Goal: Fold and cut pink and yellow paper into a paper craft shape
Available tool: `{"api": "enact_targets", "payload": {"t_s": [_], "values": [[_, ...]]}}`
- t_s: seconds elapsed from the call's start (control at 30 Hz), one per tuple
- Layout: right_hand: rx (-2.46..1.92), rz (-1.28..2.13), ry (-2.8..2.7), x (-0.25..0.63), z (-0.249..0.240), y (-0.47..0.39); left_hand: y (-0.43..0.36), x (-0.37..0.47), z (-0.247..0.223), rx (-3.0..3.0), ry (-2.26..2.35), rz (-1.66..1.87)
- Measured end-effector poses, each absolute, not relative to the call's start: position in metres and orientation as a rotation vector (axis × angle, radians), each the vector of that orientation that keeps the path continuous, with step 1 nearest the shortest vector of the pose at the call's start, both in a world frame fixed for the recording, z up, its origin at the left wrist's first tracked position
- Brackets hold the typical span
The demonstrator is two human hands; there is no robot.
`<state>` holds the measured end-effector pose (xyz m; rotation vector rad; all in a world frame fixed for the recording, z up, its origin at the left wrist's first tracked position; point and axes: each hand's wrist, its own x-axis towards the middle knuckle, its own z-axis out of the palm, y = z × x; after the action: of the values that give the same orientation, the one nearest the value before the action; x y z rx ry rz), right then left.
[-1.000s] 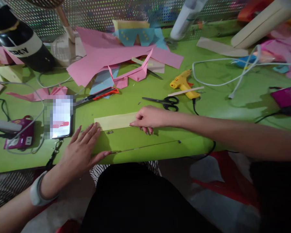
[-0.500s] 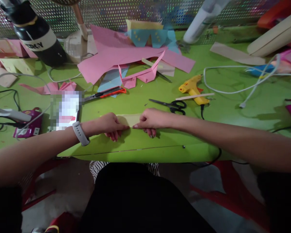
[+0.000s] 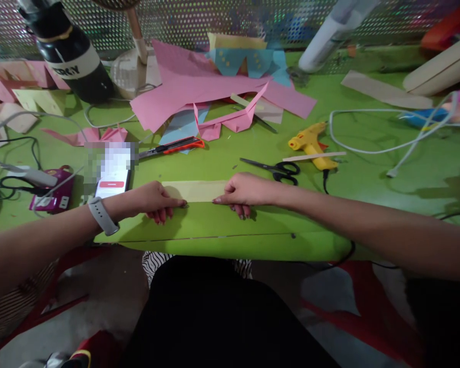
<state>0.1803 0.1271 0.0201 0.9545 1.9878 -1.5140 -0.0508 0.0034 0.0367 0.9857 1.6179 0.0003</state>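
Observation:
A strip of pale yellow paper (image 3: 198, 190) lies along the table between my hands. My left hand (image 3: 157, 201) pinches its near edge on the left, thumb on top and fingers curled beneath. At the right part of that edge, my right hand (image 3: 241, 193) grips the paper in the same way, hiding that end. Black scissors (image 3: 270, 167) lie just beyond my right hand. A phone (image 3: 115, 171) with a lit screen rests past my left wrist. An orange and black utility knife (image 3: 176, 146) sits farther back.
A yellow glue gun (image 3: 310, 145) with a thin stick across it lies right of the scissors. Folded pink paper glasses (image 3: 230, 122), large pink paper (image 3: 184, 87) and blue paper glasses (image 3: 239, 61) lie behind. A black bottle (image 3: 72, 61) stands back left; a white cable (image 3: 352, 151) loops at right.
My left hand has slid left along the paper's near edge, away from my right hand, baring more of the strip. My right hand has stayed nearly in place. The view has shifted slightly.

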Motion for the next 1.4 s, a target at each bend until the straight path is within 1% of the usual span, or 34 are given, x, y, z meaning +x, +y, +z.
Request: {"api": "enact_targets", "payload": {"t_s": [0.27,0.4,0.47,0.57,0.67,0.77,0.83,0.87,0.97,1.03,1.1,1.23,1.4], "values": [[0.94,-1.47,1.998,0.181,0.021,0.126,-0.033,-0.088,0.043,0.912,1.783,0.05],[0.901,-1.47,2.089,0.169,0.021,0.128,-0.047,-0.087,0.051,0.96,1.877,0.268],[0.857,-1.46,2.17,0.157,0.021,0.128,-0.05,-0.077,0.056,1.107,1.908,0.418],[0.837,-1.387,2.323,0.138,0.025,0.127,-0.05,-0.06,0.057,1.529,1.947,0.611],[0.788,-1.528,2.384,0.137,0.035,0.128,-0.043,-0.049,0.045,1.955,1.932,0.734],[0.858,-1.658,2.467,0.165,0.049,0.138,-0.032,-0.047,0.029,2.237,1.831,0.78],[1.034,-1.511,2.6,0.194,0.057,0.149,-0.025,-0.049,0.021,2.331,1.815,0.743],[1.126,-1.317,2.689,0.21,0.059,0.155,-0.021,-0.05,0.018,2.361,1.817,0.713],[1.261,-0.533,2.816,0.251,0.058,0.166,-0.011,-0.05,0.014,2.429,1.822,0.609],[1.266,-0.211,2.804,0.269,0.052,0.166,-0.005,-0.047,0.012,2.455,1.831,0.542],[1.235,-0.086,2.8,0.276,0.046,0.161,0.0,-0.043,0.009,2.472,1.827,0.491],[1.317,-0.074,2.891,0.268,0.041,0.164,0.005,-0.034,-0.001,2.502,1.734,0.37],[1.525,-0.085,2.941,0.235,0.034,0.216,0.002,-0.029,-0.009,2.539,1.666,0.248]]}}
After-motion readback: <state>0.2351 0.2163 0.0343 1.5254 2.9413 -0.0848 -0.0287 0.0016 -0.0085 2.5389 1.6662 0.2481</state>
